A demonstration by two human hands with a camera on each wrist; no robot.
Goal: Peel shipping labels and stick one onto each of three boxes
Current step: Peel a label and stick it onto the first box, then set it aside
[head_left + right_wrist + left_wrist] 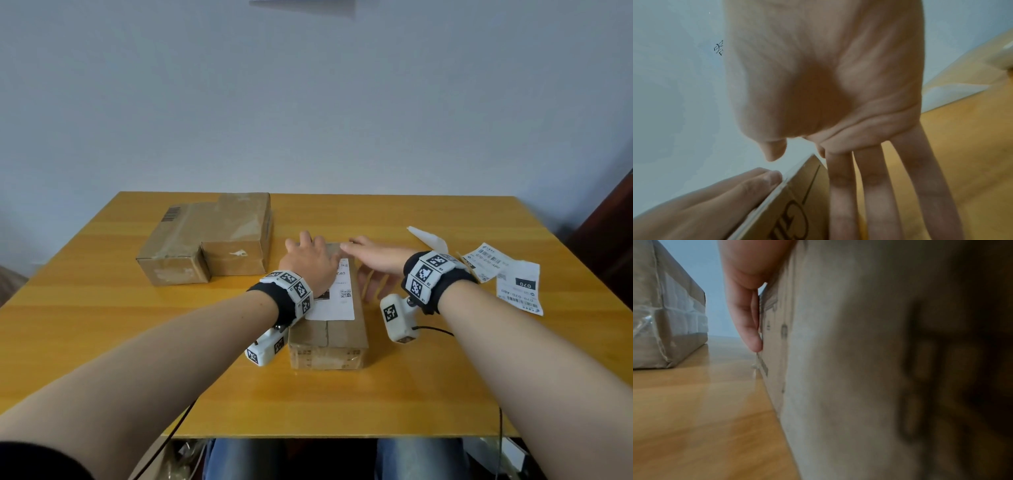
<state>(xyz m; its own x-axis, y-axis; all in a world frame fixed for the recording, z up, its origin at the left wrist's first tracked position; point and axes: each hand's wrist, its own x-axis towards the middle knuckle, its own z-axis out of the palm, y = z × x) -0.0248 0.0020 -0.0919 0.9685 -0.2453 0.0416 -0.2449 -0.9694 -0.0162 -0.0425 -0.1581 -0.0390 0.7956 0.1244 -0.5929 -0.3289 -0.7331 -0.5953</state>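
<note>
We see a counter (428, 377) of honey-yellow wood with faint lengthwise grain. The box (329, 337) nearest the counter's front edge is plain brown cardboard, with dark printed outlines on its side, and it carries a white label (337, 298) printed in black with a small QR square. Toward the far left corner, two more boxes (205, 240) are the same dull brown, glossy with clear tape, one bearing a black barcode stripe. Near the right edge lie loose labels (517, 284), white with black barcodes and a black block. Both wristbands (431, 274) are black with white tiles patterned in black-and-white squares. The wall (308, 102) is pale blue-grey.
</note>
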